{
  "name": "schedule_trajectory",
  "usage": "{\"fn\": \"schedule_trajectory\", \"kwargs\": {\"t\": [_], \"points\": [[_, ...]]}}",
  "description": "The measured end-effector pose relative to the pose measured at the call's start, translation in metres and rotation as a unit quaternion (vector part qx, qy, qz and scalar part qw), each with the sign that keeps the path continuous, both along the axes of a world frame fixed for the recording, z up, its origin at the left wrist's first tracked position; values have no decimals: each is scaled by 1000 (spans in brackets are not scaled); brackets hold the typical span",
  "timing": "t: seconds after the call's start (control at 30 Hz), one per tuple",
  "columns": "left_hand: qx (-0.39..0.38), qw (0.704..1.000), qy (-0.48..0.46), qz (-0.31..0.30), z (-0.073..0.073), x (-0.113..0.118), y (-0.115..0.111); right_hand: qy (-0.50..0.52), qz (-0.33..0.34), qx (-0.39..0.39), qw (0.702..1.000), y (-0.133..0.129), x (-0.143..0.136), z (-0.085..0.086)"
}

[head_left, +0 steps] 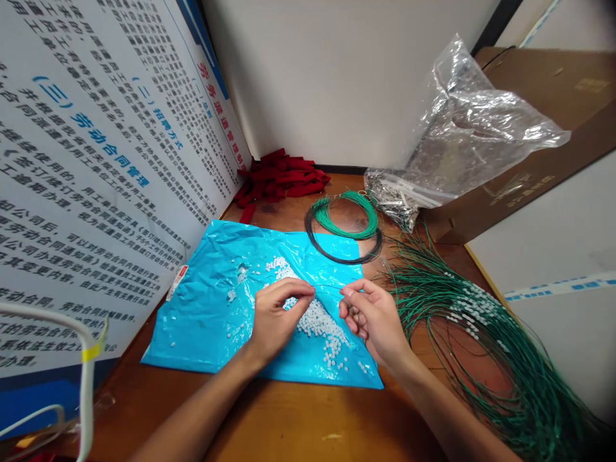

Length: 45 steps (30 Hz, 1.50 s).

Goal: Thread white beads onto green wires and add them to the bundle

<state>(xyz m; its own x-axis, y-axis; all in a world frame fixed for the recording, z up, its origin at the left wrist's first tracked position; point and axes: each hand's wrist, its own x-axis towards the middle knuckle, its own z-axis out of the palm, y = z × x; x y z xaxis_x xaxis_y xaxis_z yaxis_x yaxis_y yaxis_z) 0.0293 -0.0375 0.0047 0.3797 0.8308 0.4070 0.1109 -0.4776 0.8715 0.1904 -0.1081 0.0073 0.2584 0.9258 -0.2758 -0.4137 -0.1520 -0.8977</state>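
Over a blue plastic bag [192, 308] my left hand [280, 314] is closed in a pinch. My right hand [370, 314] pinches too, its other fingers curled toward the palm. A thin dark wire [328, 288] stretches across the short gap between both sets of fingertips. Whether a bead sits in the left pinch is hidden. Small white beads [315, 319] lie in a loose heap on the bag, beneath and between the hands. To the right of my right hand spreads a large bundle of green wires [529, 366], with white beads grouped on part of it.
Behind the bag lie a coil of green wire [370, 218] and a dark wire coil [344, 260]. Red strips [283, 176] are piled at the back. A clear plastic bag [481, 135] with metal pieces leans on a cardboard box [539, 160]. A printed panel [120, 128] borders the left.
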Motion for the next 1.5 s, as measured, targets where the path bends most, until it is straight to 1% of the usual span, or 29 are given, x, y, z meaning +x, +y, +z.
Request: {"fn": "schedule_trajectory", "kwargs": {"t": [0.07,0.17,0.3,0.37,0.47,0.7,0.9,1.07,1.3,1.5], "points": [[-19,1000,0,6,-1,1,-1,-10,5,3,1000,0,-2,-1],[-68,998,-10,13,-2,2,-3,-45,5,20,999,1,-4,-3],[-137,988,-62,34,-1,4,-4,-63,9,33,997,1,-4,-6],[-163,983,-84,34,0,5,-5,-66,8,32,997,0,-4,-7],[-179,980,-80,24,2,5,-5,-68,-2,23,997,0,-4,-7],[-144,988,-43,21,0,4,-4,-69,-15,21,997,1,-5,-7],[-116,993,-13,16,-2,3,-2,-134,-13,21,991,-1,-4,-8],[-94,995,1,13,-2,1,-2,-199,-10,19,980,-2,-5,-5],[-77,997,-4,2,0,0,-1,-227,0,18,974,-3,-8,0],[-54,998,16,17,3,0,-1,-273,11,29,962,-4,-8,-1]]}}
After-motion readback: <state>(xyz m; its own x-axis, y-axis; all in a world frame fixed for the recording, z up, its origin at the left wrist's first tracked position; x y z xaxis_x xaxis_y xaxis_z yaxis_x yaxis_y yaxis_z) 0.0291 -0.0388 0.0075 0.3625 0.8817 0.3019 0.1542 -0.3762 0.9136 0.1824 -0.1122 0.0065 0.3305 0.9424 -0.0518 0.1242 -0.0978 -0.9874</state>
